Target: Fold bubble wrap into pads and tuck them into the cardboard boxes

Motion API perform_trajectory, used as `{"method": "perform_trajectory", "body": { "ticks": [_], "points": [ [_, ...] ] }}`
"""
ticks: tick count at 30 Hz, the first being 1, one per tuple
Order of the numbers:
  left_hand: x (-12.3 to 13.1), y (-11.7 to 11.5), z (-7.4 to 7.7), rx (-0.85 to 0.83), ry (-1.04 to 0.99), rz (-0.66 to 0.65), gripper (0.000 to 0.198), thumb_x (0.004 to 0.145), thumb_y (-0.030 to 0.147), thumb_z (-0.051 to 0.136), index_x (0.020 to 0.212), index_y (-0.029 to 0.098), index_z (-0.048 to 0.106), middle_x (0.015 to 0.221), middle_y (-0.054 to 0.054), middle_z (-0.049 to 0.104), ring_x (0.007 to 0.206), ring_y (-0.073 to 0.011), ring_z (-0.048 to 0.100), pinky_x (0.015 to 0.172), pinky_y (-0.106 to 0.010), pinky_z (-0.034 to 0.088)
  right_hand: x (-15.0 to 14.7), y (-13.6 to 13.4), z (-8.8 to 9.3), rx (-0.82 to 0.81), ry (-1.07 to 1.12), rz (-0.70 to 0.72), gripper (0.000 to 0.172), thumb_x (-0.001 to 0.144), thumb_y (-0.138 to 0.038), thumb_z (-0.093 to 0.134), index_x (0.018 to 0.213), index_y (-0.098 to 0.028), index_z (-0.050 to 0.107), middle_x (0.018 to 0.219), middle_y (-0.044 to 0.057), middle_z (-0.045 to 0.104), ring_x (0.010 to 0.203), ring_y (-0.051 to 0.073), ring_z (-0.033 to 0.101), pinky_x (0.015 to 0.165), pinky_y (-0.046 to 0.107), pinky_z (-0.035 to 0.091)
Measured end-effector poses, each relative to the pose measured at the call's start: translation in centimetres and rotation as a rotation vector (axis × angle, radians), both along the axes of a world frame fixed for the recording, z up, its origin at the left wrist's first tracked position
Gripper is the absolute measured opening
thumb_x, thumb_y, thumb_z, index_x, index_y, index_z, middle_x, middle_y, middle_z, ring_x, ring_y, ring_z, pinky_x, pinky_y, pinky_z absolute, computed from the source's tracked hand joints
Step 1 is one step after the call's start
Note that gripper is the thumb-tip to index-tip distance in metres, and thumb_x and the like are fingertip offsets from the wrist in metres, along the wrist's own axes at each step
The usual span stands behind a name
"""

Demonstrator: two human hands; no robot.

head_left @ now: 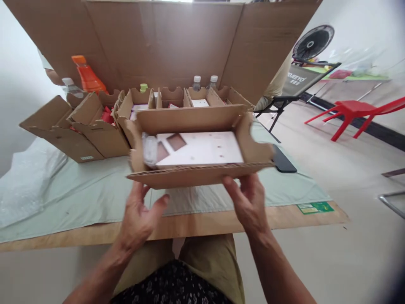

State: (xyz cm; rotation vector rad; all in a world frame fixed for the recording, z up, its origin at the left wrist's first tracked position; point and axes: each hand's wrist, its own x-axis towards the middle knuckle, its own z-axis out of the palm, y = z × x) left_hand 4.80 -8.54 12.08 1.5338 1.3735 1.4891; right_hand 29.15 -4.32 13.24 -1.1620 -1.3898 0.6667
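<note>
I hold an open cardboard tray box (190, 120) up above the table's front edge. Inside it lies a white card with brown squares (202, 148) and a clear wrapped item at its left end. My left hand (139, 215) reaches under the box's near edge at the left, fingers curled against the cardboard. My right hand (248, 200) supports the near edge at the right, fingers up against its underside.
A row of open cardboard boxes (95, 126) stands behind, with an orange bottle (87, 76) and small clear bottles (205, 82). A big cardboard sheet (164, 38) forms a backdrop. A black phone (283, 160) lies on the green cloth (79, 190). Red chairs (354, 112), fan at right.
</note>
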Motion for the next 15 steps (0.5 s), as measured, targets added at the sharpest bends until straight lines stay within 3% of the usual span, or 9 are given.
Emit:
{"method": "perform_trajectory", "body": {
  "ticks": [4,7,11,15],
  "points": [
    [2.6,-3.2,-2.3,-0.066,0.076,-0.061,0.06,0.093,0.036,0.07,0.15,0.027,0.053,0.138,-0.014,0.066,0.142,-0.0353,0.055,0.124,-0.058,0.041,3.6,-4.3,-1.9,-0.04,-0.047,-0.185,0.05,0.092,-0.051,0.073,0.136,-0.029,0.065,0.132,0.012,0.07,0.133,0.038,0.06,0.117,0.061,0.044],
    [2.4,-6.5,-4.3,-0.209,0.05,-0.023,0.053,0.096,0.04,0.067,0.146,0.029,0.057,0.135,-0.013,0.068,0.143,-0.0368,0.054,0.124,-0.059,0.042,3.5,-5.7,-3.2,-0.087,-0.074,-0.148,0.059,0.09,-0.054,0.074,0.142,-0.029,0.062,0.137,0.014,0.069,0.135,0.04,0.058,0.115,0.06,0.047],
    [2.5,-6.9,-5.0,-0.303,0.029,-0.001,0.058,0.097,0.04,0.067,0.151,0.031,0.051,0.141,-0.011,0.065,0.151,-0.0361,0.045,0.129,-0.06,0.034,3.0,-2.7,-4.0,-0.053,0.028,0.006,0.061,0.095,-0.057,0.067,0.148,-0.028,0.058,0.148,0.011,0.063,0.14,0.033,0.056,0.12,0.053,0.044],
    [6.9,-4.6,-4.8,-0.274,0.014,-0.08,0.075,0.098,0.04,0.063,0.165,0.031,0.029,0.163,-0.015,0.045,0.157,-0.0397,0.037,0.128,-0.068,0.03,6.3,1.4,-4.6,0.033,0.062,-0.074,0.061,0.105,-0.065,0.039,0.152,-0.029,0.054,0.152,0.008,0.061,0.152,0.028,0.044,0.129,0.054,0.031]
  ]
}}
